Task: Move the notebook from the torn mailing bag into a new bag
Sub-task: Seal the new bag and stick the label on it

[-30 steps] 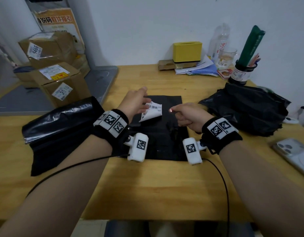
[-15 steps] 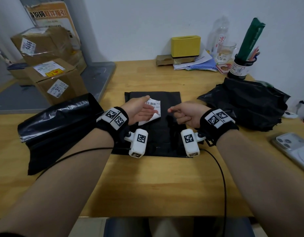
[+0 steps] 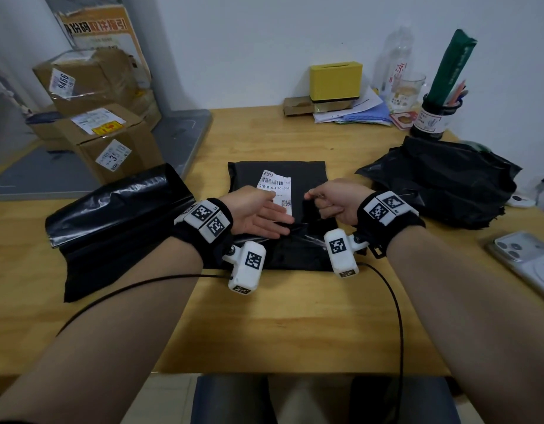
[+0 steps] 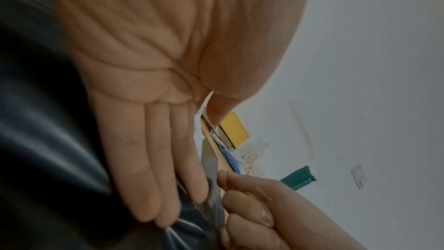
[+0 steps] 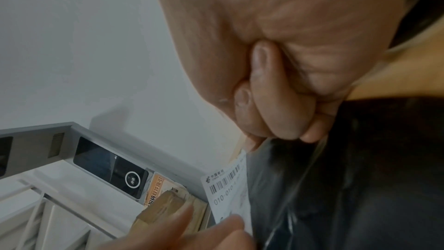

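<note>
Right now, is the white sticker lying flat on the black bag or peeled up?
Flat. The shipping label lies smooth on the black mailing bag, barcode facing up; the left hand covers its lower left part.

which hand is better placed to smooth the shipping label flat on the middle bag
Left, most likely. The left hand lies open with straight fingers already on the shipping label atop the black mailing bag. The right hand is curled beside the label; whether it holds anything is unclear.
</note>
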Tool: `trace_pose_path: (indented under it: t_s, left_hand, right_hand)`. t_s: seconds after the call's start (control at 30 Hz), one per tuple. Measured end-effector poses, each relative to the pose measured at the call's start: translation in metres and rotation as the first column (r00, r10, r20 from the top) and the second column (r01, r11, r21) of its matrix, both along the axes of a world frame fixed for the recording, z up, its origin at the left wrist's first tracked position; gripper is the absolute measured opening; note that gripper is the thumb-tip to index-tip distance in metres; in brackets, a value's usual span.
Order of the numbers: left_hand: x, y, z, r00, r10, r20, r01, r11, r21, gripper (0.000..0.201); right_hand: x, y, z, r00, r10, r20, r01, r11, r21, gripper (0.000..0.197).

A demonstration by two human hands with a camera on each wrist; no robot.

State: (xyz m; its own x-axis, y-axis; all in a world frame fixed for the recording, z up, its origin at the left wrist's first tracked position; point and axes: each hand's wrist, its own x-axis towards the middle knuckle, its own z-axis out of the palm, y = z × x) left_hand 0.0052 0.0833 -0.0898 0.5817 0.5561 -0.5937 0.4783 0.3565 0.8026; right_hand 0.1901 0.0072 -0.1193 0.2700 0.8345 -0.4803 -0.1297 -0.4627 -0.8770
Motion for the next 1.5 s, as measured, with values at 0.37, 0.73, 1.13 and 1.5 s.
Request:
trace_pose_path:
  t_s: [0.37, 0.73, 1.13, 1.5]
  left_hand:
    - [0.013, 0.014, 0.014, 0.919, 0.216, 0.329, -0.142, 0.962, -0.234, 0.053]
    - [0.004, 0.009, -0.011, 0.965, 0.109, 0.236, -0.052, 0.97, -0.236, 0.052]
    - [-0.024, 0.038, 0.006, 0.978, 0.195, 0.071, -0.199, 0.978, 0.06, 0.056]
    - [0.001, 0.034, 0.004, 0.974, 0.164, 0.157, -0.126, 0.966, -0.226, 0.063]
  right_hand:
    - [-0.001, -0.004, 0.002, 0.998, -0.057, -0.027, 0.057, 0.998, 0.012, 0.027]
    - [0.008, 0.0, -0.006, 0.994, -0.071, -0.08, 0.072, 0.997, 0.01, 0.043]
    - [0.007, -0.003, -0.006, 0.997, -0.077, -0.022, 0.078, 0.997, 0.005, 0.043]
    - [0.016, -0.002, 0.0, 0.994, -0.07, -0.087, 0.069, 0.998, -0.013, 0.043]
